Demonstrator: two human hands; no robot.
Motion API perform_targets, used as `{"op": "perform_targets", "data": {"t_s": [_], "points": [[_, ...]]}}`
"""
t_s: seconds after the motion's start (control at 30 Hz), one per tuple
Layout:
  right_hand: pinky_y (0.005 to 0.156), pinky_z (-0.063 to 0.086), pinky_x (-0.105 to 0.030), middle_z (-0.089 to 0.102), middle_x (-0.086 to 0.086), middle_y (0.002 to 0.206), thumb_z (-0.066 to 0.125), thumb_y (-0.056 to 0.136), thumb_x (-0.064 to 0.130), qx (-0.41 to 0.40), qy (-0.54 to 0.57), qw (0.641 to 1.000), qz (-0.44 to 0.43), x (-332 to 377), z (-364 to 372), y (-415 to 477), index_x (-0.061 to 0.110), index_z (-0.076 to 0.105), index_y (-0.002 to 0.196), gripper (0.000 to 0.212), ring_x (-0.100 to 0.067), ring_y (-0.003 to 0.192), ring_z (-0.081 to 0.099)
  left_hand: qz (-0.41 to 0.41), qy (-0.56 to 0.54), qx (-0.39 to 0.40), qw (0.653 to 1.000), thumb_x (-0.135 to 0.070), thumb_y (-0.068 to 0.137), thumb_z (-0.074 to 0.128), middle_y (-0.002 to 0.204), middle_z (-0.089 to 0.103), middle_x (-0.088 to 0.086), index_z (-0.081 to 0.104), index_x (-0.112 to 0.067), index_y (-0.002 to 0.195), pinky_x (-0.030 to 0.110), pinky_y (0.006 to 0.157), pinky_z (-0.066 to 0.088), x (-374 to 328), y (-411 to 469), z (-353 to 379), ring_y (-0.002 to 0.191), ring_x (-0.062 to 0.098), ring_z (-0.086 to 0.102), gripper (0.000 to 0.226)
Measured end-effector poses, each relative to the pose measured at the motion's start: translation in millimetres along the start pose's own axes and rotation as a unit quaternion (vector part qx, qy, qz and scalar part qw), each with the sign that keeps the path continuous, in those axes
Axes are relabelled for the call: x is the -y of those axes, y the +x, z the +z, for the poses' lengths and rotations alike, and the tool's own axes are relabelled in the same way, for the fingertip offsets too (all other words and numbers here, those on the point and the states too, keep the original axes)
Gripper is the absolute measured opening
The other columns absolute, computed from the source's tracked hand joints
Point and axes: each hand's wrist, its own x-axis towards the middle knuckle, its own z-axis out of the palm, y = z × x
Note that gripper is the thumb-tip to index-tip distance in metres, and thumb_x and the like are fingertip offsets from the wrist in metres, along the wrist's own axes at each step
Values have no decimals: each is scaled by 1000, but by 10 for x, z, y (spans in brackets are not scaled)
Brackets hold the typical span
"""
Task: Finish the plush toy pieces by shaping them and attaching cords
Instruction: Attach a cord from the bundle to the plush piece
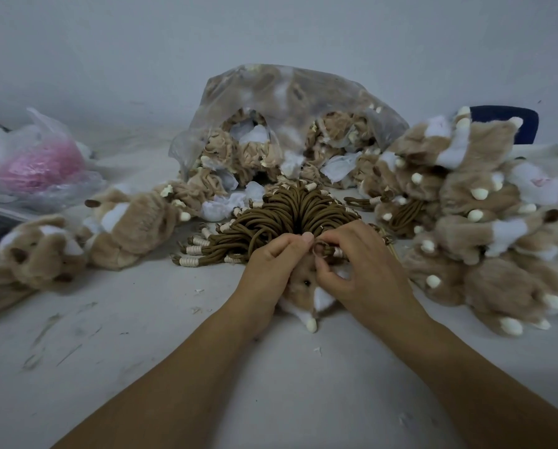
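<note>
Pale grey wall backs a scuffed white worktop (pixel 141 335) strewn with tan plush. At its middle both hands work on one plush toy piece (pixel 306 293) lying on the surface just in front of a fanned bundle of brown cords (pixel 280 215). Left hand (pixel 271 270) is closed around the piece's side, thumb up at the top. Right hand (pixel 358 270) pinches a small cord loop (pixel 319 247) against the piece's upper edge, fingers curled tight. Behind the cords a clear plastic bag (pixel 290 92) spills unshaped pieces. Finished toys are heaped at right (pixel 485 222), with a few more at left (pixel 131 222), near a bag of pink material (pixel 41 163).
</note>
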Motion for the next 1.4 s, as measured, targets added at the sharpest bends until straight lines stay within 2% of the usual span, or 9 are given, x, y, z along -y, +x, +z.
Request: {"op": "perform_targets", "data": {"t_s": [0.13,0.47,0.53,0.67,0.77,0.97,1.17,1.27,1.4], "points": [[65,49,-40,56,0,94,69,81,19,-2,-4,1000,-3,-1,5,-10,12,64,100,21,-20,86,53,11,23,8,1000,-25,93,64,90,72,5,73,-22,81,29,82,54,11,2,-14,89,16,66,16],[58,48,-35,55,2,94,68,79,21,-9,-31,999,-3,11,45,-11,13,62,98,21,-17,85,51,37,67,16,997,-23,94,63,96,67,0,71,-11,84,25,83,49,20,8,-31,91,9,63,18],[62,48,-33,55,2,96,68,81,20,-10,-25,1000,6,4,52,-17,14,63,100,21,-17,88,53,44,76,13,996,-22,95,63,98,66,1,71,-13,84,24,82,49,12,3,-31,90,9,62,16],[78,37,-18,57,-1,103,69,85,18,1,11,1000,19,-50,52,-6,12,65,107,23,-16,96,52,49,63,-6,997,-22,95,62,100,66,7,71,-23,80,31,82,49,2,7,-43,90,14,62,18],[81,34,-17,59,1,100,69,86,19,12,20,1000,16,-88,32,18,12,65,104,19,-17,94,52,57,73,-12,996,-25,95,61,101,66,8,71,-28,79,32,83,49,4,5,-34,91,14,62,19],[75,33,-16,51,9,92,71,85,15,18,37,999,2,-78,-2,32,12,63,99,16,-10,85,47,48,73,-7,996,-29,94,60,95,69,6,71,-23,84,32,79,52,17,5,-34,88,14,65,16],[70,32,-10,50,6,83,70,84,11,43,34,998,-20,-41,-33,39,8,63,88,9,-6,76,41,47,87,11,995,-25,99,57,93,65,-1,69,-27,81,27,78,49,17,-12,-50,87,9,62,22],[68,34,-8,47,13,86,66,87,14,38,71,997,9,-51,-5,18,13,60,92,8,-2,79,44,76,110,4,991,-23,99,58,97,62,-1,67,-28,79,20,76,47,11,-20,-40,86,4,60,22],[66,40,-14,51,16,91,58,89,26,24,109,992,62,-126,35,-25,26,54,94,7,0,86,50,170,199,-14,965,-14,95,63,100,57,-8,65,-27,84,8,79,44,-1,-18,-7,90,-7,56,17]]}}
